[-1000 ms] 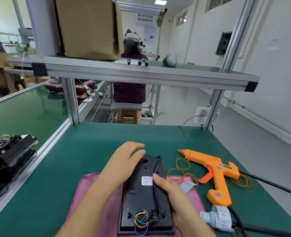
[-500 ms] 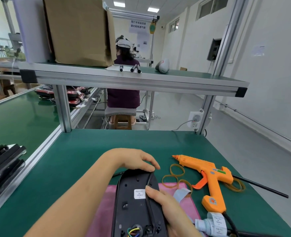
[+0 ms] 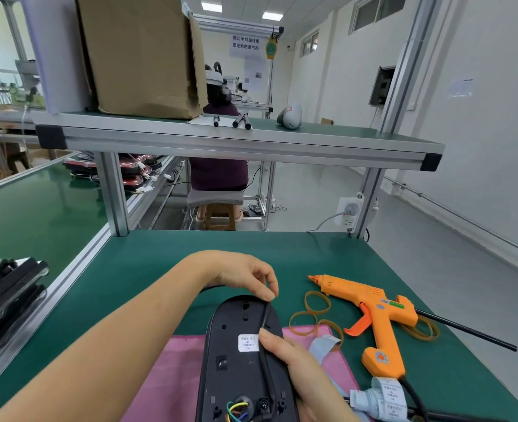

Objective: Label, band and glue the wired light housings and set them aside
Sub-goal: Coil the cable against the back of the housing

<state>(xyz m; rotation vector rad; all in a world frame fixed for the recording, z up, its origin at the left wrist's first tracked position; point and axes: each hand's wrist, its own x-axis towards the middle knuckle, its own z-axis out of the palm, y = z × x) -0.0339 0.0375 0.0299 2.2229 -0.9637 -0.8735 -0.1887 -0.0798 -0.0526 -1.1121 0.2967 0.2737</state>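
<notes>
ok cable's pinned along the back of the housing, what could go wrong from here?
1. The left hand pinches the black cable at the far end of the housing, the right hand presses it by the label. The rubber bands lie to the right, so the cable may spring loose when a hand lets go.
2. The nozzle of the glue gun lies close to those bands; if hot, it could drip on them.

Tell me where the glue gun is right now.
Head view: the orange glue gun lies on the green table, right of the black housing, with rubber bands beside its nozzle.
</notes>
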